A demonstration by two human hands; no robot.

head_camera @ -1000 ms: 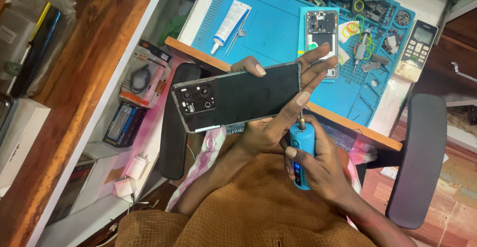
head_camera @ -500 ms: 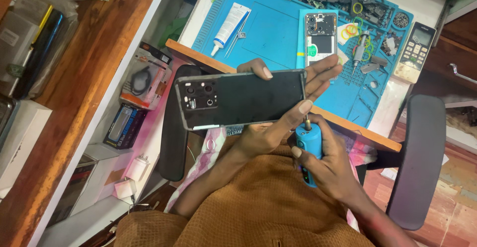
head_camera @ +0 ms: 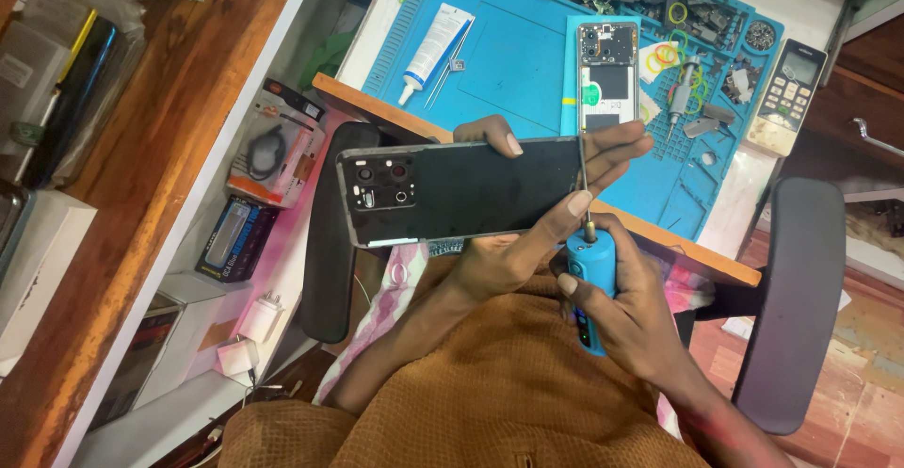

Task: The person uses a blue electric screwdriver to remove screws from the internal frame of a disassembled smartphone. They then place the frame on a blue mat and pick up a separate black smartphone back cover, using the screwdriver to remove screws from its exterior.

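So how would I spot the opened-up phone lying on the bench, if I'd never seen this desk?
Start at the big blue work mat on the desk. Near its right half, above the black phone held in the hands, lies the opened phone, flat, its long side running away from the person. Unlike the white tube to its left, it shows bare circuitry and a dark panel.

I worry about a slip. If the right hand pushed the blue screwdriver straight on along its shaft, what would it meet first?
The right hand aims the blue screwdriver up along the black phone's end. Its tip would probably meet that edge or the left hand's fingers; depth is unclear.
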